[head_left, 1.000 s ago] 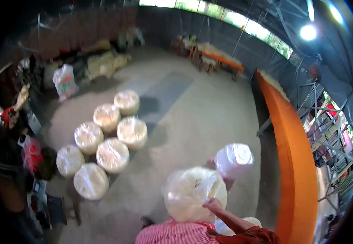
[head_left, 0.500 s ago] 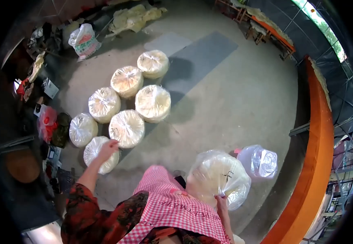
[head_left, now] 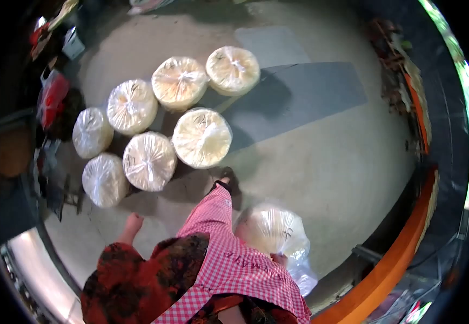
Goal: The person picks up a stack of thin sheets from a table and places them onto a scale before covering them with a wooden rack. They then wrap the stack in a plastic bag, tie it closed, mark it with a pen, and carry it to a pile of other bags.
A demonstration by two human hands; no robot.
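Observation:
My right hand (head_left: 279,260) is closed on the clear plastic of a large bagged round bundle (head_left: 272,229), pale inside and with a dark mark on it. The bundle is to the right of my pink checked apron, which covers part of it. My left hand (head_left: 133,220) hangs with fingers curled and nothing visible in it. Just beyond it on the floor are similar pale round bundles in tied clear bags, the nearest bundle (head_left: 105,181) and another bundle (head_left: 149,162) beside it. One more bundle (head_left: 202,139) sits past my forward foot (head_left: 223,182).
Several more bagged bundles, among them one bundle (head_left: 233,70), stand in two rows ahead. A translucent plastic item (head_left: 303,279) shows beside the held bag. An orange board (head_left: 386,270) curves along the right. A red plastic bag (head_left: 54,97) is among clutter on the left.
My view has turned and moved over the floor. My left hand has come away from the nearest bundle, back toward my body. My right hand still grips the large bag, now closer to my apron.

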